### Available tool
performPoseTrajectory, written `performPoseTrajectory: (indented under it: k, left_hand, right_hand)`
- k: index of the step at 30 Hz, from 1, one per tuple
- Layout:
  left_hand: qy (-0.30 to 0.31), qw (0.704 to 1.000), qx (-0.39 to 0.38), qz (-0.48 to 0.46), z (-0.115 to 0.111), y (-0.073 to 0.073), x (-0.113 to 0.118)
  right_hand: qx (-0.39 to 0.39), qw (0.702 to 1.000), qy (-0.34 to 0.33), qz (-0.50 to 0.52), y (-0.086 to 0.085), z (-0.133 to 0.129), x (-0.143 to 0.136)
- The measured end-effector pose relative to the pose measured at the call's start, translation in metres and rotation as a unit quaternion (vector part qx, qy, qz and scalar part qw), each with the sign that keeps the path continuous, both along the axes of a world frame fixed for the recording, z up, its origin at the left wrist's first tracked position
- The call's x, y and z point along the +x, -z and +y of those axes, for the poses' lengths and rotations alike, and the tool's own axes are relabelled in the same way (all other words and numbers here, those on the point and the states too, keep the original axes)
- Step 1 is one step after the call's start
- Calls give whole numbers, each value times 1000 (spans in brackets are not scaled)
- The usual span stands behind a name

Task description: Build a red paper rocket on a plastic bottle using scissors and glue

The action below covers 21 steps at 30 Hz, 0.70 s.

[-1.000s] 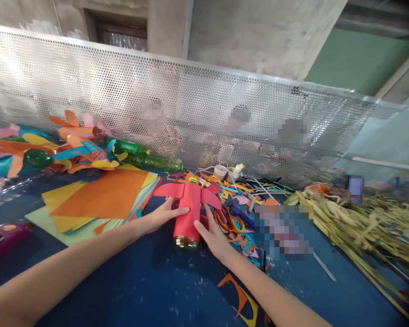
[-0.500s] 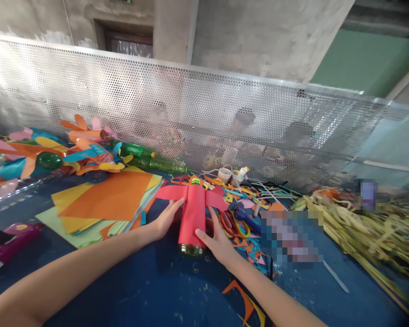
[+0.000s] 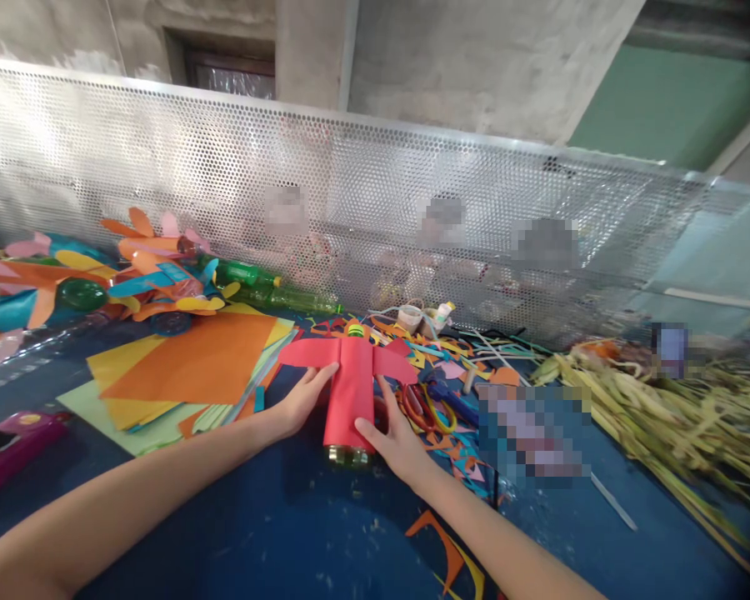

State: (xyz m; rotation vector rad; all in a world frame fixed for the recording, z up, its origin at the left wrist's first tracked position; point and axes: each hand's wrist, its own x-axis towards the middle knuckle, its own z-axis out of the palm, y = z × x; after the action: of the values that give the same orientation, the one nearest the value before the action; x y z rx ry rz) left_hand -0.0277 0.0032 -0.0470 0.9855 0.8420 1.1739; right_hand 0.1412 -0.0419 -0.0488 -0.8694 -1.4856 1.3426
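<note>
A plastic bottle [image 3: 351,392] wrapped in red paper stands near the middle of the table, its green cap up and its clear base showing below the paper. Red paper wings stick out on both sides, a left wing [image 3: 309,352] and a right wing [image 3: 395,362]. My left hand [image 3: 304,398] grips the bottle's left side at the wing's root, fingertips by the paper. On the other side my right hand [image 3: 398,440] holds the bottle, thumb on the front of the red paper and fingers along the side below the wing.
Stacked coloured paper [image 3: 187,358] lies left, with bottle-made planes [image 3: 156,287] behind it and a purple tool [image 3: 22,446] at the left edge. Right are scissors [image 3: 437,408], paper scraps [image 3: 462,458] and dried husks [image 3: 650,417]. A perforated metal screen [image 3: 375,192] stands behind; people sit beyond it.
The whole view has shifted slightly. Both hands keep the same hold on the red paper-wrapped bottle.
</note>
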Motion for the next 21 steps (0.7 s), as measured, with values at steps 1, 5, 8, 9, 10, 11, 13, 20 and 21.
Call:
performPoseTrajectory:
  k: [1,5,8,9,10,11,13,20,21]
  left_hand:
    - [-1,1000,-1,-1,0,0,0]
    - [-7,1000,-3,-2,-1,0,1]
    - [-6,1000,3,-13,-2,0,2]
    - [-4,1000,3,-20,-3,0,2]
    - [-2,1000,1,-26,-3,0,2]
    - [-2,1000,-3,-30,-3,0,2]
    - [-1,999,-7,-34,-3,-1,2]
    - [-9,1000,7,-17,-5,-4,1]
    - [-10,1000,4,-9,-5,-4,1]
  right_hand:
    - [3,1000,0,0,0,0,0]
    - [7,1000,9,3,0,0,-1]
    - [4,1000,5,9,0,-1,-1]
    - [3,1000,3,8,0,-1,-1]
    - [4,1000,4,6,1,-1,-1]
    - [5,1000,5,1,2,0,-1]
    - [11,1000,6,-6,3,0,0]
    - [24,999,1,-22,3,1,0]
    - [24,999,1,-26,2,1,0]
